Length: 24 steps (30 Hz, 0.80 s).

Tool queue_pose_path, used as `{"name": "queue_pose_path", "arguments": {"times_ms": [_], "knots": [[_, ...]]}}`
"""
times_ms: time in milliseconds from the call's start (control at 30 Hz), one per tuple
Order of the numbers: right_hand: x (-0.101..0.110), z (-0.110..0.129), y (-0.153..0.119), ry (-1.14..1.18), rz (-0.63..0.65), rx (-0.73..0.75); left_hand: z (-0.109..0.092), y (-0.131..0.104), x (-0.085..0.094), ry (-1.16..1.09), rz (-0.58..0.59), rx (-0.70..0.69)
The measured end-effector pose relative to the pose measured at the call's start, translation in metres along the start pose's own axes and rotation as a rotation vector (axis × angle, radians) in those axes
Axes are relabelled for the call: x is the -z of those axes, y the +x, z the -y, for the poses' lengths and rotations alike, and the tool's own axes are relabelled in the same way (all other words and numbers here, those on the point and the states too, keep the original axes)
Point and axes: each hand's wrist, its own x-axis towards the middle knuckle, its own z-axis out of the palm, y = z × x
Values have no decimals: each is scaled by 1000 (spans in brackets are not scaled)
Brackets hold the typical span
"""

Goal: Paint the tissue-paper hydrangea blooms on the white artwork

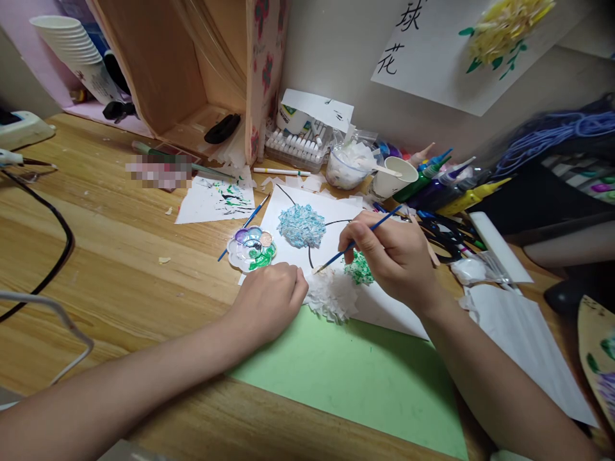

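My right hand (pixel 387 253) holds a thin blue paintbrush (pixel 384 218), its tip touching or just above the top of a white paper-scrap cluster (pixel 332 298). My left hand (pixel 271 298) lies curled at the left edge of the white sheet (pixel 389 307); its fingers are folded and I cannot make out anything in them. On the sheet are also a light-blue cluster (pixel 302 225) and a green one (pixel 359 267), partly behind my right hand. The flower-shaped palette (pixel 251 248) with purple, green and peach paint sits just beyond my left hand.
A green sheet (pixel 355 384) lies under the white one. Another brush (pixel 255 211) rests by the palette. Behind stand a bowl of scraps (pixel 350 168), a paper cup (pixel 394 178), a marker box (pixel 295 147) and paint bottles (pixel 444 186). Folded white paper (pixel 523 346) lies right.
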Motion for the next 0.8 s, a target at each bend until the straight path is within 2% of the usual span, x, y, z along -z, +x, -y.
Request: {"name": "queue_pose_path", "arguments": {"times_ms": [233,433,600,800], "knots": [[0,0,0,13,-68,-11,1,1,-2,4,-8,-9],[0,2,0,16,-9,-20,0,1,-1,4,-1,-10],[0,2,0,43,-74,-60,0,0,-1,-1,2,-5],[0,1,1,62,-28,-55,0,2,-1,-5,6,-2]]}}
